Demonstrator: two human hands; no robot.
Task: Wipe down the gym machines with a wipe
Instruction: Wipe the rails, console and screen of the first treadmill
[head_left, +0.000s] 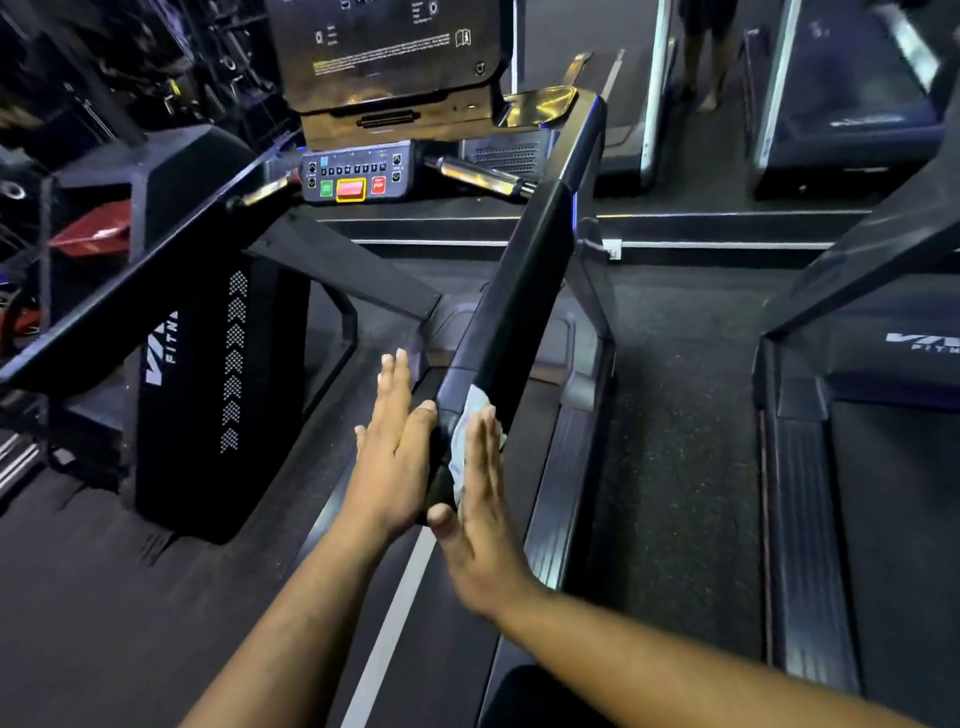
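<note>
I stand on a black treadmill whose right handrail (524, 291) runs from the console down towards me. A white wipe (464, 447) lies over the near end of that rail. My right hand (480, 514) presses the wipe flat against the rail's right side with straight fingers. My left hand (395, 447) lies flat against the rail's left side, fingers straight, thumb touching the rail. The two palms sandwich the rail's end.
The control panel (353, 176) with green and red buttons sits ahead under the console screen (384, 47). The left handrail (135, 275) slants across the left. Another treadmill (883, 415) stands to the right, across a dark floor strip. A person's legs (706, 62) show far back.
</note>
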